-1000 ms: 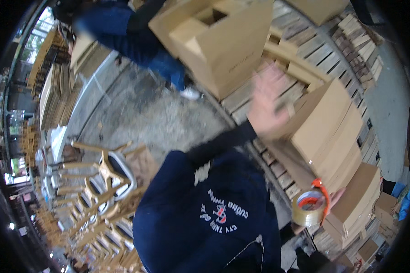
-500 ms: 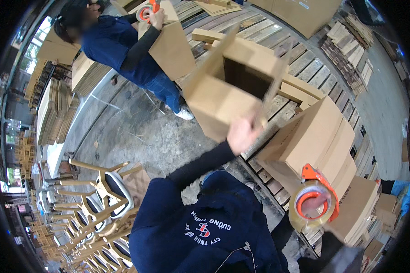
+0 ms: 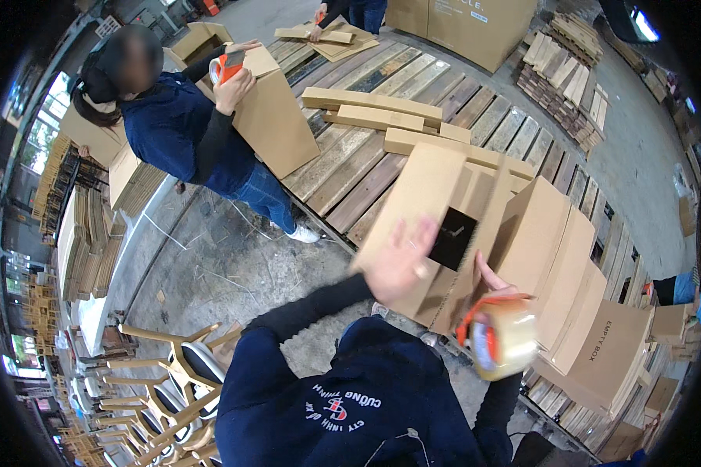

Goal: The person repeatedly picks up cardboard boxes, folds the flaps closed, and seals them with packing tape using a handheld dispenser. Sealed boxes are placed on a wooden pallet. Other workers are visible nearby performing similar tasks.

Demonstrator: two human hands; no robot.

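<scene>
Cardboard box (image 3: pixel 436 233) — long axis tilted up-right — under flat open left hand (image 3: pixel 401 261) (right hand (image 3: pixel 494 300) gripping tape dispenser (image 3: pixel 502 338)).

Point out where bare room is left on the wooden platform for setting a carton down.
Bare planks lie between the co-worker's carton and the loose flat cardboard pieces. More bare planks run past those pieces toward the big box. It is crowded at the near edge: the left hand and right hand with tape dispenser work a carton beside stacked boxes.
</scene>
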